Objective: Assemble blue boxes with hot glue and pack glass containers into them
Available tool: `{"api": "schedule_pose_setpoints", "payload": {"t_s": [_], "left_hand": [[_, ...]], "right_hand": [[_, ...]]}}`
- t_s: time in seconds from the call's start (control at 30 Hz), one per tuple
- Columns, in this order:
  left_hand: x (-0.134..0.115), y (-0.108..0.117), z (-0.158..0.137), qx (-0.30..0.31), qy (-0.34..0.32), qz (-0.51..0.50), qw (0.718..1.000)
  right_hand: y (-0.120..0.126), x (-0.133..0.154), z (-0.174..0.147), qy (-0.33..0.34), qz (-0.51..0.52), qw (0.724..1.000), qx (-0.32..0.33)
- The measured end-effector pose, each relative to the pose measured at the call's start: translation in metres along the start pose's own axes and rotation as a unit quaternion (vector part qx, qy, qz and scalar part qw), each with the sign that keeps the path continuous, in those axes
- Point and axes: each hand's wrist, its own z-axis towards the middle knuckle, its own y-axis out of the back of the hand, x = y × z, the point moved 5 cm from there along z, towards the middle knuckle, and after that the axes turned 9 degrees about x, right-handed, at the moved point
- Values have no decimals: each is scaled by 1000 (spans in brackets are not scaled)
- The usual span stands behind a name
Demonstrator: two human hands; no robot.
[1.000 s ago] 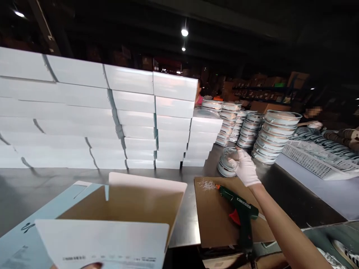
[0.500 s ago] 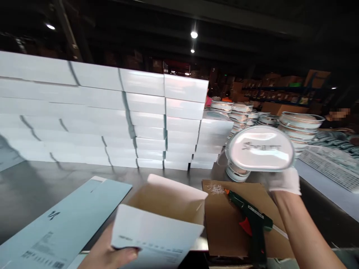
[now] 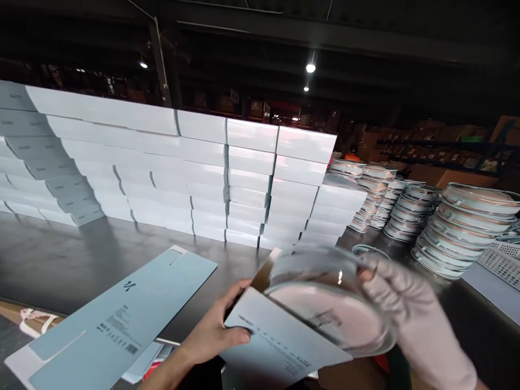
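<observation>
My bare left hand (image 3: 217,327) grips an open pale-blue carton (image 3: 280,346) by its side, thumb on the printed front. In my right hand (image 3: 406,303), which wears a white glove, is an oval clear case (image 3: 337,319) with a pinkish panel. The case is tilted at the carton's mouth, its left end overlapping the opening. How far it reaches inside is hidden, and motion blurs it. Below my right wrist, a green glue gun (image 3: 400,365) shows only in part. A flat pale-blue carton (image 3: 125,319) lies left of my left hand.
A wall of stacked white boxes (image 3: 203,179) lines the back of the dark metal table (image 3: 170,235). Stacks of similar oval cases (image 3: 463,233) stand at the right, beside a white perforated basket (image 3: 504,260). Shelves with cartons (image 3: 439,141) fill the background.
My right hand has brought the oval case down and left, from above the table to the carton's mouth. The carton is now tilted. My view has shifted left.
</observation>
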Motion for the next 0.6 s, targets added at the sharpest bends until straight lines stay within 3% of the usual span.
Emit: {"api": "schedule_pose_setpoints", "payload": {"t_s": [0.17, 0.3, 0.37, 0.47, 0.6], "left_hand": [[39, -7, -16, -67, -11, -18, 998], [38, -7, -24, -91, -73, 14, 993], [24, -8, -26, -78, -135, 69, 985], [8, -15, -25, -82, -165, 113, 976], [2, -20, -27, -228, -129, 45, 964]], "right_hand": [[-36, -43, -57, 17, 47, 995, -85], [-86, -75, -81, -2, 70, 996, 59], [-106, -79, -86, 4, 57, 995, 85], [-125, -76, -86, -2, 60, 997, 38], [-138, -73, -85, -89, 33, 994, -56]]}}
